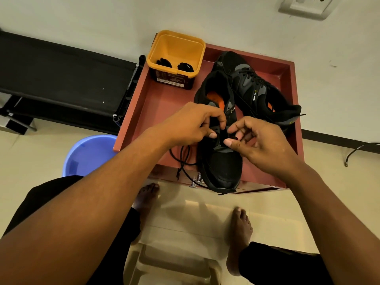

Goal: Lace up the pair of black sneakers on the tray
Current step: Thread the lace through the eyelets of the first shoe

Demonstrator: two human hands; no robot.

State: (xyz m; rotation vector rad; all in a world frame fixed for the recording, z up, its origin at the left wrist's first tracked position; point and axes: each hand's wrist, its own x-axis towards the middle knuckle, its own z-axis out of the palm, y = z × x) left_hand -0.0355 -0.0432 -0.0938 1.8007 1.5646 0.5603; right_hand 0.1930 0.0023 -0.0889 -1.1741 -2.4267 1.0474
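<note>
Two black sneakers lie on a red-brown tray (156,103). The near sneaker (223,167) points its toe toward me over the tray's front edge, its orange insole showing. My left hand (189,124) grips its left eyelet flap. My right hand (255,138) pinches the black lace at the right eyelets. Loose lace (182,159) trails left of the shoe and over the tray's front. The far sneaker (253,85) lies at the back right, laced, with grey panels.
A yellow tub (176,52) holding two small black bundles stands at the tray's back left. A blue basin (88,155) sits on the floor left of the tray. A black bench (61,79) runs along the wall. My bare feet and a beige stool (174,264) are below.
</note>
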